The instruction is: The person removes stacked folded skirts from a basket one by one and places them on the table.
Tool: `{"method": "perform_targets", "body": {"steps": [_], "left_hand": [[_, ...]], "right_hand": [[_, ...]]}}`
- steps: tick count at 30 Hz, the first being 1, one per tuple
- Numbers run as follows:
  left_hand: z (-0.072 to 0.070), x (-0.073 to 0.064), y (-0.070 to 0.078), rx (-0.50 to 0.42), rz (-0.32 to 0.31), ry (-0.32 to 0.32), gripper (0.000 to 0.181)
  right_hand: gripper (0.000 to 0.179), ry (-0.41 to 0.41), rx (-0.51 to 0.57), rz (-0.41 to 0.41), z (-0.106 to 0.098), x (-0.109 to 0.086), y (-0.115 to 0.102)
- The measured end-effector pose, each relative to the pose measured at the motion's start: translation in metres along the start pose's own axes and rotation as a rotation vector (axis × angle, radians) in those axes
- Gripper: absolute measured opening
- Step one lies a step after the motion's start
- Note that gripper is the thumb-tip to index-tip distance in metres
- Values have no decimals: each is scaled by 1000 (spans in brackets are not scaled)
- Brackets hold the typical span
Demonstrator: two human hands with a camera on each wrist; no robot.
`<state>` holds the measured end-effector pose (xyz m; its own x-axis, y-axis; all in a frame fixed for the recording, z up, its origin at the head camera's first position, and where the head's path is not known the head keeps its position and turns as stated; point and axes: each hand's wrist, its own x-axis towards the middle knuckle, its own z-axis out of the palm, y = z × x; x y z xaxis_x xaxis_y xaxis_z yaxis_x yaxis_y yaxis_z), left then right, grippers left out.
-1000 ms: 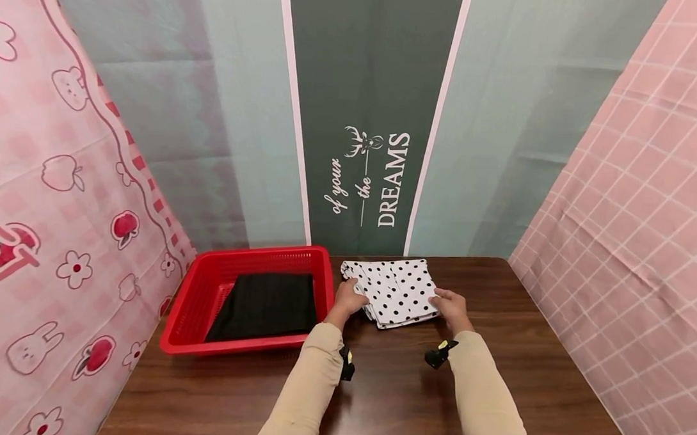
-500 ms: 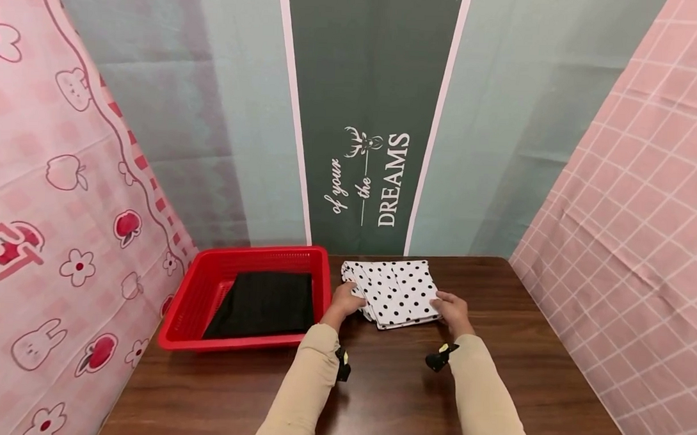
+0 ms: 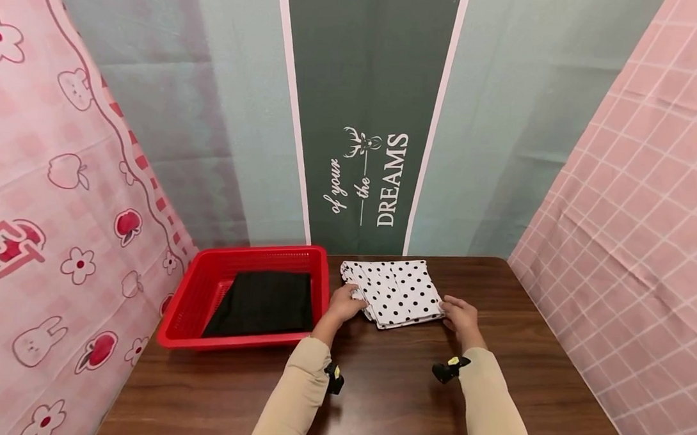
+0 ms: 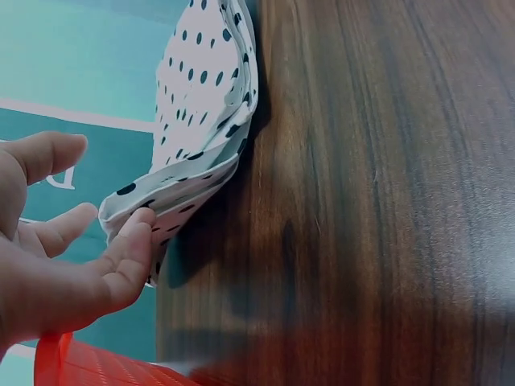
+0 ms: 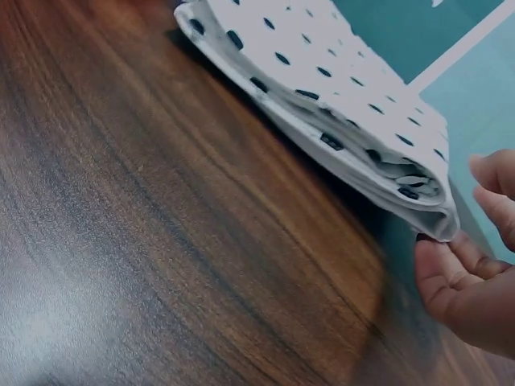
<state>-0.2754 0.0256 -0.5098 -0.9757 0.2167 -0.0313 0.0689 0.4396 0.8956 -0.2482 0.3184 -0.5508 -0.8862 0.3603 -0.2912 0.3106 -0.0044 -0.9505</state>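
Both left hand [image 3: 345, 304] and right hand [image 3: 461, 315] apart, only touching opposite edges of folded polka-dot cloth [image 3: 399, 293] on bench [image 3: 389, 401], probably to steady layers.

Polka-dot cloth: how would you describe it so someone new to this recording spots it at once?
Start at the brown table, with a red basket near its back edge. Just right of that, between the left hand and right hand, lies the folded polka-dot cloth. White with black dots, unlike the plain black cloth inside the basket.
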Motion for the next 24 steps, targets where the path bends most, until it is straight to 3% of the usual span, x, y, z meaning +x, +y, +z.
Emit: {"method": "perform_targets", "body": {"steps": [7,15,24], "left_hand": [[0,-14,0,-24,40,45,49],[-2,-29,5,-33,76,10,50],[-9,-39,8,-96,94,32,47]], "right_hand": [[51,-19,9,26,1,-11,-5],[50,-6,-12,28,-2,-22,-5],[52,-55,8,-30,4,-36,-11]]}}
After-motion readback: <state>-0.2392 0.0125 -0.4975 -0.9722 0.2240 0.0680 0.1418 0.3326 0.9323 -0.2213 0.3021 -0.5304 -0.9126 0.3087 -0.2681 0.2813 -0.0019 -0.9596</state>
